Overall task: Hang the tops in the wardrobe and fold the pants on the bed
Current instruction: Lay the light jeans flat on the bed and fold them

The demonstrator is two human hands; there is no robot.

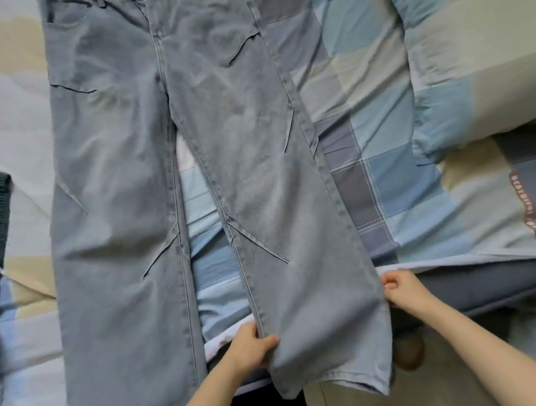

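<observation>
We are on pants-folding step: grey pants (167, 146) lie spread flat on bed (380, 100). Left hand (249, 343) pinches inner seam of right leg, right hand (403, 291) grips outer seam. Next, we judge: carry leg over onto other, edges aligned.

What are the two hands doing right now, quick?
Left hand: closed, gripping the inner edge of the right leg of the grey pants.
Right hand: closed, pinching the outer edge of that same leg.
</observation>
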